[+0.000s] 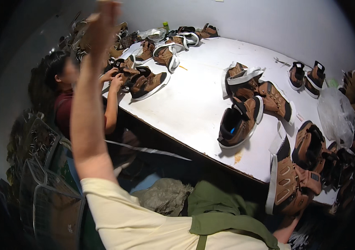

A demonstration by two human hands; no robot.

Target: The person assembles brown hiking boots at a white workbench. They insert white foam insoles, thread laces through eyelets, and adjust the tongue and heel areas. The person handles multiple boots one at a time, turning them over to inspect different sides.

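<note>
My left arm is raised high, with my left hand (104, 23) smeared by motion and cut off at the top edge, so its fingers cannot be read. At the lower right, my right hand (297, 217) holds a brown shoe (286, 183) tilted on its side near the table's front edge; the shoe mostly hides the fingers. A white strip (276, 143) sticks up from its pale sole. Another thin white strip (152, 151) stretches between my left forearm and the table edge. Beside the held shoe sits a brown and black shoe (308, 146).
Several brown shoes (240, 118) are grouped on the white table (185, 104). A co-worker (62, 91) at the left handles a shoe (148, 83). A clear plastic bag (336, 114) and more shoes line the right side. Wire racks (52, 200) stand at the lower left.
</note>
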